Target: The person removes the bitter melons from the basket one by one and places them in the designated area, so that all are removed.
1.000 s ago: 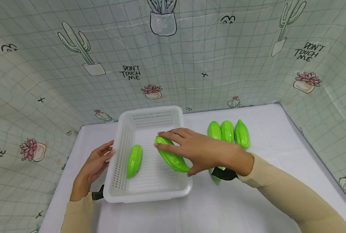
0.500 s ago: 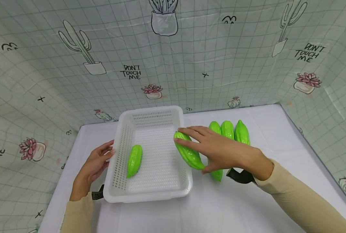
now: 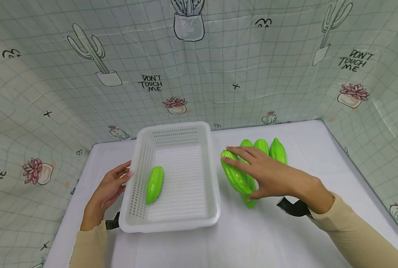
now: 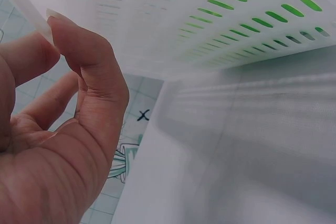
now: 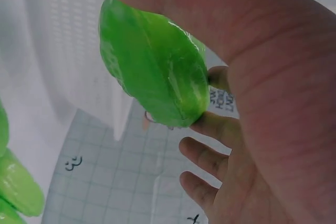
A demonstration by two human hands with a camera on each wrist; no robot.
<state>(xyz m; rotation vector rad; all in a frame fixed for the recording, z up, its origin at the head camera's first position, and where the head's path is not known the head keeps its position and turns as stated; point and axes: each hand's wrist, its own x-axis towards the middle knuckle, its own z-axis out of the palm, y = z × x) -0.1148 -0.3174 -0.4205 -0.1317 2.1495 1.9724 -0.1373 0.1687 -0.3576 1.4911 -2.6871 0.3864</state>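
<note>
My right hand holds a glossy, ribbed green bitter melon between thumb and fingers, just right of the white basket. In the right wrist view the thumb lies along one side of this melon and fingertips touch the other; two lower fingers stay off it. My left hand pinches the left rim of the white perforated basket, also seen in the left wrist view with fingers at the rim. One bitter melon lies inside the basket, toward its left wall.
Three more bitter melons lie side by side on the white-covered table, partly hidden behind the right hand and the held melon. A grid-patterned cloth with cactus drawings rises behind the table and along both sides.
My right hand has carried the held melon rightward, from above the basket to over the table by the three melons. The left hand stays at the rim.
</note>
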